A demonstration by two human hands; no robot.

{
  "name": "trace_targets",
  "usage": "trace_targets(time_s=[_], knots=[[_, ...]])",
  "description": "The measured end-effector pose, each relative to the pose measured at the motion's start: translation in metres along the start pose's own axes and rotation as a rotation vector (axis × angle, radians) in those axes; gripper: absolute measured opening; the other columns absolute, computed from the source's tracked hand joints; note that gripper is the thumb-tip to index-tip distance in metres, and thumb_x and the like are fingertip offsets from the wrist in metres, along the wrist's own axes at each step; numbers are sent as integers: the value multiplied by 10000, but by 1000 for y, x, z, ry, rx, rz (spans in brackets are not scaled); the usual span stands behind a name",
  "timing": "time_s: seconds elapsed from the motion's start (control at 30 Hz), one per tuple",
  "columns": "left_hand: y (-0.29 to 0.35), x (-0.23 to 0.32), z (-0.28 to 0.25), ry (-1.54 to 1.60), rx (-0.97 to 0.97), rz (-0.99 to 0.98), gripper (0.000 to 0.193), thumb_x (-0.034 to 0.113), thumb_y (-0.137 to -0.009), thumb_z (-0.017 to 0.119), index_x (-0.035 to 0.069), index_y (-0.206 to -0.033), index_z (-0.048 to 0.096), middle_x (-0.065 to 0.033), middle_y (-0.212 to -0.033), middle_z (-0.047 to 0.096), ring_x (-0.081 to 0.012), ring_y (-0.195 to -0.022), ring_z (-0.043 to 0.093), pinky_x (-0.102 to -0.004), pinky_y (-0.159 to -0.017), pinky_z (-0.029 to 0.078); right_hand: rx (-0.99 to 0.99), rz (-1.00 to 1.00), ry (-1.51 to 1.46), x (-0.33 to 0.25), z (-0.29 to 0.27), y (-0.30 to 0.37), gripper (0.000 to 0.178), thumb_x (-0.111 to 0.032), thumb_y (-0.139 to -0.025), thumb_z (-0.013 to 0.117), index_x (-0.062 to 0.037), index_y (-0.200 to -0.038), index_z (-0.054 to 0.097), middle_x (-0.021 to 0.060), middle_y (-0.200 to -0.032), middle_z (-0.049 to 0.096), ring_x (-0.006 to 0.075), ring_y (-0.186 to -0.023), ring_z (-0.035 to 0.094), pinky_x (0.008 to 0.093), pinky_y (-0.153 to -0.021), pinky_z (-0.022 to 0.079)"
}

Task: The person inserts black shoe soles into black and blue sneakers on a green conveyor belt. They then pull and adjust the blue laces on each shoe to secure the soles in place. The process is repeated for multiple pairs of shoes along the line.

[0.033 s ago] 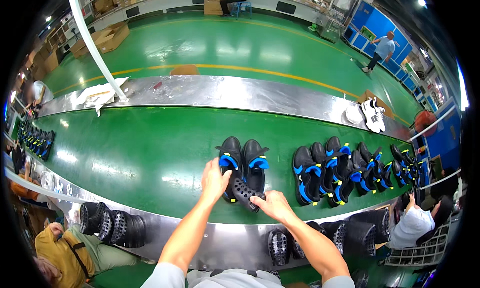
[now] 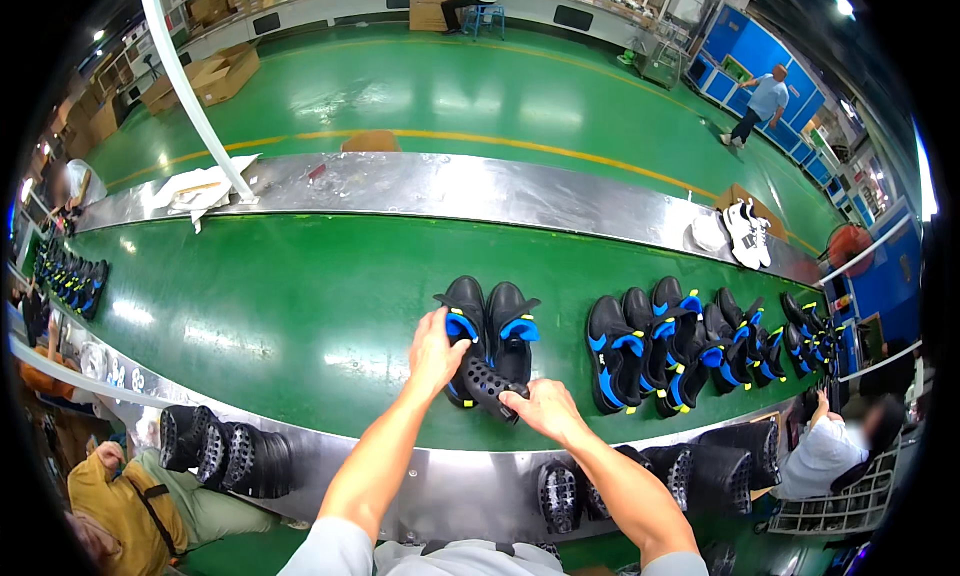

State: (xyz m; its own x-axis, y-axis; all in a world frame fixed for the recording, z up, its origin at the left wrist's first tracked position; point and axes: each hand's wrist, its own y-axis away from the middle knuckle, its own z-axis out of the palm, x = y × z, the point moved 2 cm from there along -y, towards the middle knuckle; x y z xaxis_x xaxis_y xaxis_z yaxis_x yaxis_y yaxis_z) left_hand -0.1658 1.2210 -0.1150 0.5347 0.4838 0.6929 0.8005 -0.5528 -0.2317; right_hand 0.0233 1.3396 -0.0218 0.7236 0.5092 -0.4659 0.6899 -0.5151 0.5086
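A pair of black shoes with blue linings and yellow tabs stands on the green belt in front of me, toes pointing away. My left hand [image 2: 433, 354] grips the left shoe [image 2: 463, 298] at its side and blue tongue. In my right hand [image 2: 545, 408] is the heel end of a black perforated plastic shoe tree [image 2: 484, 378]. The shoe tree slants across the left shoe's opening; its front tip is partly hidden there, so how deep it sits I cannot tell. The right shoe [image 2: 512, 354] stands beside it, its blue tongue folded outward.
More black-and-blue shoes [image 2: 610, 351] stand in rows at the right. Black perforated shoe trees [image 2: 250, 461] line the near metal ledge on both sides. White shoes [image 2: 742, 238] sit on the far metal ledge [image 2: 450, 184]. A white post [image 2: 190, 91] rises at the left. Co-workers sit at both sides.
My hands, the shoe and the shoe tree keep nearly the same places. The whole view has shifted very slightly. At the back right, a walking person's legs have moved a little.
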Motion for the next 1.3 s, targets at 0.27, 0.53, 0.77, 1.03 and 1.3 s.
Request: trace_targets(time_s=[0.27, 0.53, 0.77, 1.03, 1.3], knots=[[-45, 26, 20, 157, -354, 205, 219, 183, -834, 755, -11, -895, 674, -264, -857, 670, -478, -839, 652, -511, -718, 523, 445, -25, 358, -22, 87, -92, 413, -360, -896, 694, 35, -999, 636, 231, -930, 711, 399, -785, 732, 471, -701, 599], [-27, -20, -8, 331, -283, 43, 170, 93, -834, 710, -20, -958, 679, -241, -808, 677, -362, -755, 698, -430, -668, 534, 376, -232, 376, -40, 108, -97, 367, -219, -840, 776, 29, -1040, 592, 213, -969, 670, 371, -826, 726, 450, -685, 603], [-27, -16, -4, 315, -322, 65, 112, 29, -836, 675, -9, -939, 654, -201, -748, 639, -250, -683, 639, -390, -637, 501, 489, -289, 345, -28, 126, -126, 337, -334, -886, 725, -22, -981, 639, 188, -847, 701, 367, -712, 724, 465, -631, 596], [17, -34, 14, 259, -234, -219, 784, 73, -722, 819, 37, -1430, 483, -250, -1387, 546, -410, -1292, 552, -443, -1099, 457, 531, -255, 85, -44, 93, -93, 528, -157, -804, 811, 32, -1204, 523, 233, -1070, 621, 432, -983, 664, 488, -792, 572], [15, -47, -1, 310, -295, -210, 692, -123, -779, 557, 113, -1428, 537, -216, -1271, 676, -351, -1225, 644, -403, -1051, 506, 415, 4, 22, -50, 87, -123, 421, -202, -870, 769, -3, -1121, 497, 238, -1097, 678, 447, -899, 710, 531, -780, 564]])
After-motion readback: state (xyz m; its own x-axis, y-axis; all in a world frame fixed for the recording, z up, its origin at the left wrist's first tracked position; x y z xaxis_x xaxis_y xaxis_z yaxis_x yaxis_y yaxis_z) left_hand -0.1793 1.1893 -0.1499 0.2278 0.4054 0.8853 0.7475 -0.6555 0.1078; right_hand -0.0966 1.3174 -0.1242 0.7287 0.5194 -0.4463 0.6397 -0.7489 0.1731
